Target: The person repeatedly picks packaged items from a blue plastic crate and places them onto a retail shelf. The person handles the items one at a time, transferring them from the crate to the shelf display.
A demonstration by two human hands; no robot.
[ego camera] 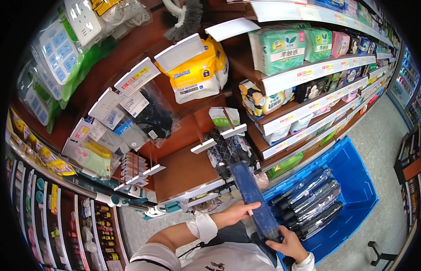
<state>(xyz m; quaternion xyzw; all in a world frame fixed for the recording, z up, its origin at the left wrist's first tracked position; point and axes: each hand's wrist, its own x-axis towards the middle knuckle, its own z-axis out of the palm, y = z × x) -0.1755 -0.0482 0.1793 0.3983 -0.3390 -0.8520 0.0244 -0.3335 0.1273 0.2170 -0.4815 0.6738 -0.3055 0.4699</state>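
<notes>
A navy folded umbrella in clear plastic wrap lies slantwise between my hands. My left hand grips it around the middle, thumb across its face. At its lower end, my right hand holds the umbrella between thumb and fingers. The upper end reaches toward a brown shelf board, in front of other dark wrapped umbrellas lying there. To the right stands a blue plastic crate with several wrapped folded umbrellas lying in a row inside.
White price-tag hooks jut out above the shelf, near packs of socks. Green sanitary pad packs line shelves at right. Wrapped power strips hang upper left. A black metal bracket stands on the floor at lower right.
</notes>
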